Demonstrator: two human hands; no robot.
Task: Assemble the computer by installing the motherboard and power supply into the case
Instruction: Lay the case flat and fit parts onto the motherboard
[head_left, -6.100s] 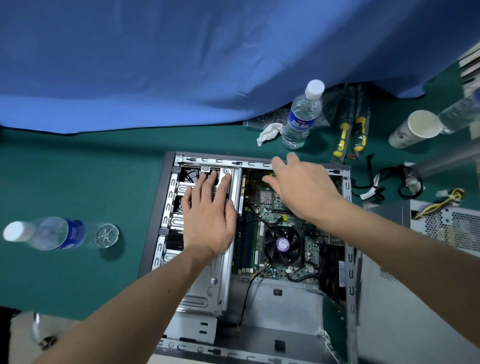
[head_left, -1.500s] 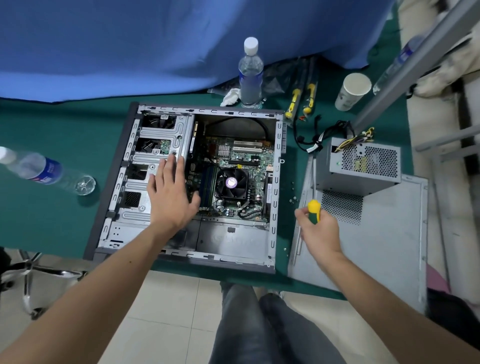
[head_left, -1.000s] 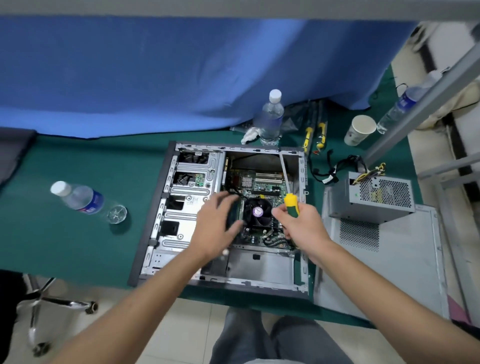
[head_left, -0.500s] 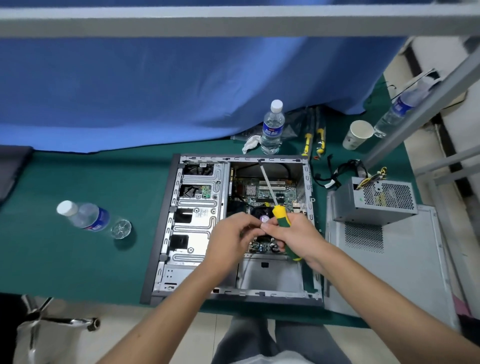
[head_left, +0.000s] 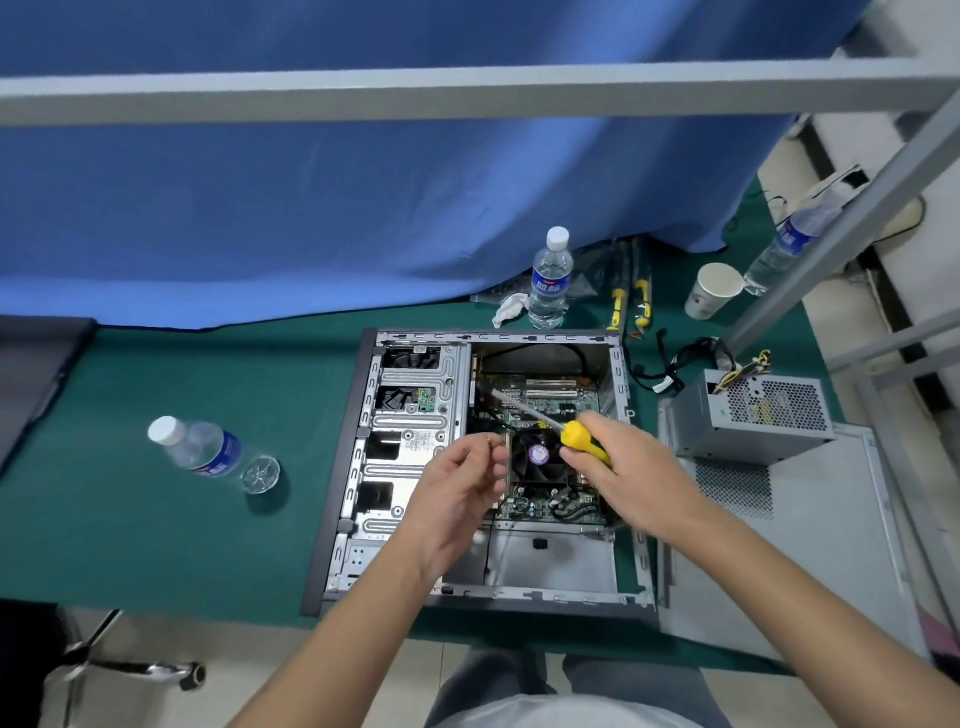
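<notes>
- Two hands meet above the open grey steel computer case (head_left: 358, 467), which lies on its side on the green table mat (head_left: 130, 519); half a second ago they were touching at the screwdriver, and now they have drawn a little apart.
- Right hand (head_left: 631, 470): its fingers are curled round the yellow handle of the screwdriver (head_left: 574, 434), and the metal shaft now points up and to the left across the board instead of straight away from the person.
- Left hand (head_left: 457, 486): thumb and forefinger pinch something small and pale at their tips, probably a screw (head_left: 491, 439), though it is too small to be sure.
- Green motherboard (head_left: 545, 405) with its black cooler fan sits inside the case, under both hands.
- Grey perforated power supply box (head_left: 753, 415) is still outside, on the loose grey side panel (head_left: 810, 545) to the right of the case, its cables trailing.
- Judging by this, the board is in place and fastening is the step in hand: the screw seems to have come off the tool tip or is about to be offered to it, so no screw is being driven yet.
- Power supply installation has not begun.
- Two clear plastic water bottles stand near: one (head_left: 550, 280) behind the case, one (head_left: 202, 449) to its left.
</notes>
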